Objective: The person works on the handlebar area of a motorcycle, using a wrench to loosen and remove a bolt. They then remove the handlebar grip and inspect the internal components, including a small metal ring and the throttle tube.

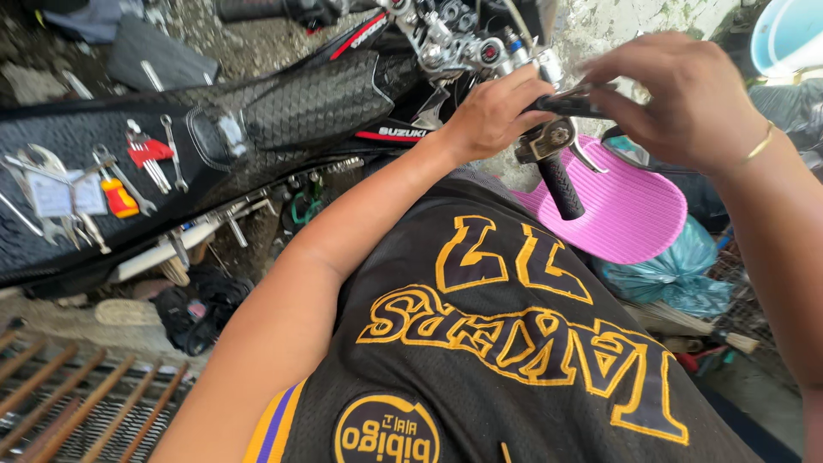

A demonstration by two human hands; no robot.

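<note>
Black lever point(570, 105), axis crosswise: our left hand point(493, 111) clasps its near end, right hand point(686, 99) fingers pinch the far end.

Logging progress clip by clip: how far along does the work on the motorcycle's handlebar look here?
Done: spanners and screwdrivers lie laid out on the black textured motorcycle seat, and the metal lever bracket above the black rubber handlebar grip looks exposed. In hand: the left hand and right hand both hold a dark slim part at the bar. Left: that part looks unseated; whether it is coming off or going on is unclear.
</note>
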